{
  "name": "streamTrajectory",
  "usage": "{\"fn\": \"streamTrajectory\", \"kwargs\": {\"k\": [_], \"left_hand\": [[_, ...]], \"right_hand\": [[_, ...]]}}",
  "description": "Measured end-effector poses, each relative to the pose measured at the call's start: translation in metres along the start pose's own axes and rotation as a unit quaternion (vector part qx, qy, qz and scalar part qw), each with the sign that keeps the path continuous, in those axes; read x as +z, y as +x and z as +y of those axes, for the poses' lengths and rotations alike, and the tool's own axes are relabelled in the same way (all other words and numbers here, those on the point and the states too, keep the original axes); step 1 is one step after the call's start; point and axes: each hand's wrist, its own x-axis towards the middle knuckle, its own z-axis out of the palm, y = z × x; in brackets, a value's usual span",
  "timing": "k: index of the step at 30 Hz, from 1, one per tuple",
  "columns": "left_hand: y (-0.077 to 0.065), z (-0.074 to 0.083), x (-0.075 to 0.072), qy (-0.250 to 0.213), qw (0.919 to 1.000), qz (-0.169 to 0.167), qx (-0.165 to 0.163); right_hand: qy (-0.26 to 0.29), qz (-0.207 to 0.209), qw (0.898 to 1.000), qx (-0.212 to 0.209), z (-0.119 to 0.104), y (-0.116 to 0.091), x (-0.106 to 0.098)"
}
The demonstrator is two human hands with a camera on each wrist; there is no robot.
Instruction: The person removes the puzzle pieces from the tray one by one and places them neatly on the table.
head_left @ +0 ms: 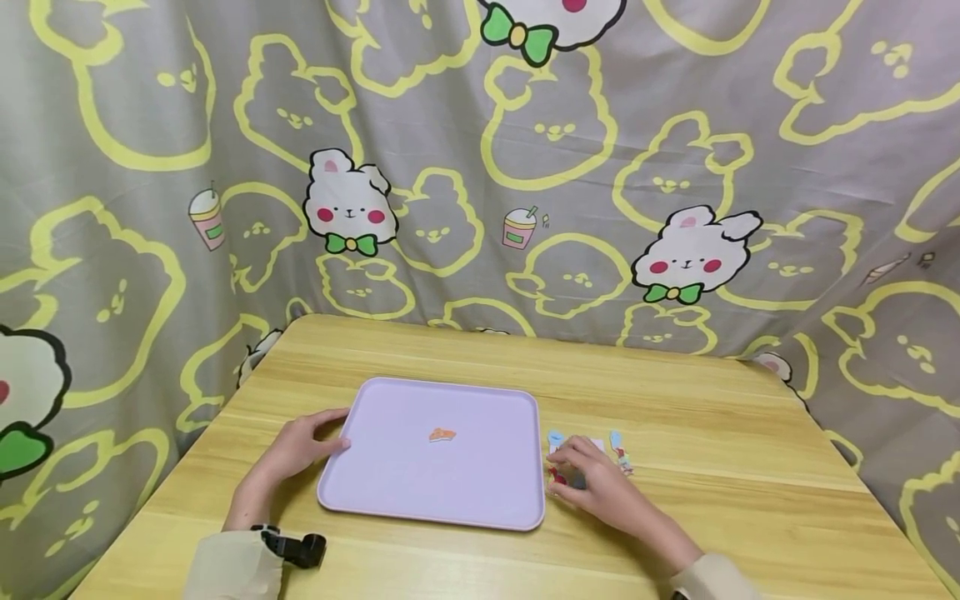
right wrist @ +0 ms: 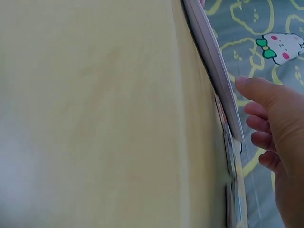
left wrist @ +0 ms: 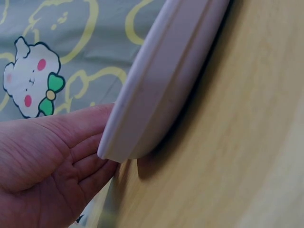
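Note:
A pale purple tray (head_left: 375, 483) lies on the table, bearing one small flat orange cutout (head_left: 442, 434). My left hand (head_left: 296, 447) holds the tray's left edge, with its thumb on the rim. In the left wrist view, fingers (left wrist: 88, 149) of that hand meet the raised rim. Just beyond the tray's right edge, my right hand (head_left: 592, 483) is over small flat colourful pieces, fingers loosely bent. The right wrist view shows the thumb (right wrist: 256, 88) apart from the bent fingers, with nothing visible between them. The hand partly hides the pieces beneath.
Blue pieces (head_left: 616, 439) and a multicoloured piece (head_left: 625, 461) lie to the right of the tray on the wooden table (head_left: 675, 392). A patterned grey curtain (head_left: 450, 142) hangs behind. A black wrist camera (head_left: 303, 550) sits at the left cuff.

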Motion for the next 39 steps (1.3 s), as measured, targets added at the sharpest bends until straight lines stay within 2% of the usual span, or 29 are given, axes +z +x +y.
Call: {"fn": "streamTrajectory", "kwargs": {"k": [8,15,23,31,39], "left_hand": [[0.000,0.005,-0.003,0.003,1.0000,0.005,0.005],[0.001,0.001,-0.001,0.002,1.0000,0.005,0.002],[-0.001,0.001,0.001,0.000,1.0000,0.008,-0.003],[-0.001,-0.002,0.002,-0.004,0.9999,0.012,-0.003],[-0.001,-0.002,0.002,-0.004,0.9999,0.013,0.000]], "right_hand": [[0.028,-0.015,0.999,0.006,-0.011,0.032,0.017],[0.045,-0.037,0.998,-0.030,-0.022,0.060,0.037],[0.038,-0.064,0.997,-0.037,-0.033,0.086,0.056],[0.022,-0.085,0.995,-0.048,-0.037,0.105,0.069],[0.006,-0.104,0.993,-0.047,-0.039,0.115,0.079]]}}
